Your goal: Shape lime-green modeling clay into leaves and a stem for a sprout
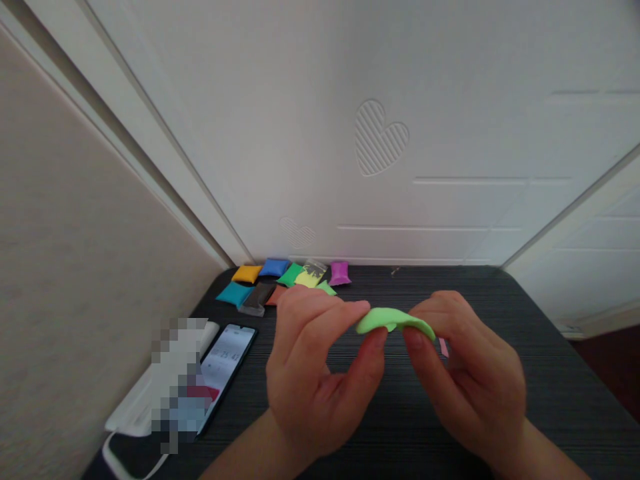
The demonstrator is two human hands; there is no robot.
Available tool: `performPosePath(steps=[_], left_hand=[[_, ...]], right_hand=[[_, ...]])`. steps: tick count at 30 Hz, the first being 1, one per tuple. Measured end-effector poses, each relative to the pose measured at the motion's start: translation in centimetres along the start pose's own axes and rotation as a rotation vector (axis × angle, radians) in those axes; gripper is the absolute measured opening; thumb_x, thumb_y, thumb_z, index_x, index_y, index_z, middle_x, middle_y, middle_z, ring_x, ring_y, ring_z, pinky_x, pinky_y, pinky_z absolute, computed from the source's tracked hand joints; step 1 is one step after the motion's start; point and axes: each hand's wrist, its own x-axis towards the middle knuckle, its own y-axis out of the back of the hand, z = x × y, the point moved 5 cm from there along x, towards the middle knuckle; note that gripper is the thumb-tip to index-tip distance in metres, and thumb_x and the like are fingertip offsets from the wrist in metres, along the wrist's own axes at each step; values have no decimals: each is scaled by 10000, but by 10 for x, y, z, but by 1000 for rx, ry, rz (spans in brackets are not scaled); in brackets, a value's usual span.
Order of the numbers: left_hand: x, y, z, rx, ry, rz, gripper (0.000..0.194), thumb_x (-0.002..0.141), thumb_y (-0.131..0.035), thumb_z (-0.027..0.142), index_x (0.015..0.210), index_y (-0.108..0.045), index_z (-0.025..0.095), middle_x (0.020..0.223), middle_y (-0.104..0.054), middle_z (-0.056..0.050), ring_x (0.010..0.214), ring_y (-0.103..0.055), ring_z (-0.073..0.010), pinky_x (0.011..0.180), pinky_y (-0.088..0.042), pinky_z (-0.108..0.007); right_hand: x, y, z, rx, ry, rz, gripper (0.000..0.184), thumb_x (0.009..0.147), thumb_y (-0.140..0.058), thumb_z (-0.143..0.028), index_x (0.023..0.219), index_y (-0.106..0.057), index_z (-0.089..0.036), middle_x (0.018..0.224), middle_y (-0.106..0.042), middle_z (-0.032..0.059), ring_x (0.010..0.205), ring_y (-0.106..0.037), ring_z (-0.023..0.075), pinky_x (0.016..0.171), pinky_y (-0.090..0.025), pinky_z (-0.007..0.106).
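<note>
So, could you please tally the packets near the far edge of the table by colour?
Orange packet: 1
Blue packet: 1
Green packet: 1
Yellow packet: 1
Purple packet: 1
Teal packet: 1
Dark packet: 1
Reddish packet: 1
Light green packet: 1
Total: 9 visible; the left hand may hide more.

Dim light, soft blur (edges stretched)
</note>
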Motion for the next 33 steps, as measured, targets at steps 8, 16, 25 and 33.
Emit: performPosePath(steps=[8,16,25,33], left_hand=[[6,8,21,284,-282,54,272,571,-718,116,781,-613,253,803,-559,-9,780,-499,-181,751,-435,-381],[8,7,22,319,-232,-77,265,592,-708,110,801,-621,247,719,-567,1,733,-500,-158,720,-442,-340],[-3,-23,-61,-397,727,-244,62,699,-632,237,737,-621,188,748,-594,-3,693,-547,-125,644,-432,-269],[-24,-41,-81,-757,1090,-364,137,677,-660,250,759,-616,150,710,-578,0,609,-490,-78,572,-379,-209]], right_hand=[[-8,10,0,-256,195,118,337,684,-631,-144,1010,-564,-192,845,-632,52,749,-584,194,725,-426,386],[-5,8,-1,-243,206,108,303,688,-619,-149,980,-564,-212,819,-628,36,742,-586,187,722,-430,387],[2,9,17,-219,-42,11,395,722,-603,-252,1102,-509,-195,975,-597,77,902,-552,221,765,-443,376],[-2,25,28,-184,-159,138,214,794,-520,-216,1007,-546,-215,905,-589,37,837,-553,176,751,-434,336]])
